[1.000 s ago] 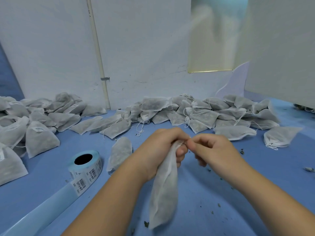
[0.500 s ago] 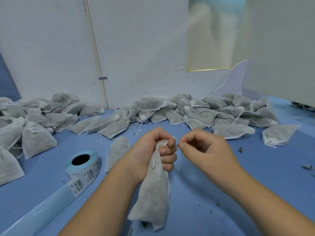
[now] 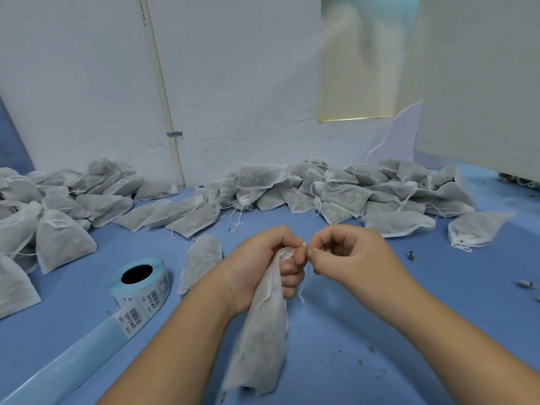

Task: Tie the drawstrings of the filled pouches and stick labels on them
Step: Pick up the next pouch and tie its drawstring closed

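Head view: left hand (image 3: 263, 258) clamped round the gathered neck of a pouch (image 3: 260, 340), which hung down to the blue surface (image 3: 365, 346). Right hand (image 3: 347, 252) pinched the drawstring (image 3: 304, 244) at the neck, fingertips nearly touching the left's. Risks, as judged: thin string could slip from the pinch and the knot come loose; a slack left grip could let the neck open and spill filling. Label roll (image 3: 140, 283) lay left, untouched; the pouch was unlabelled.
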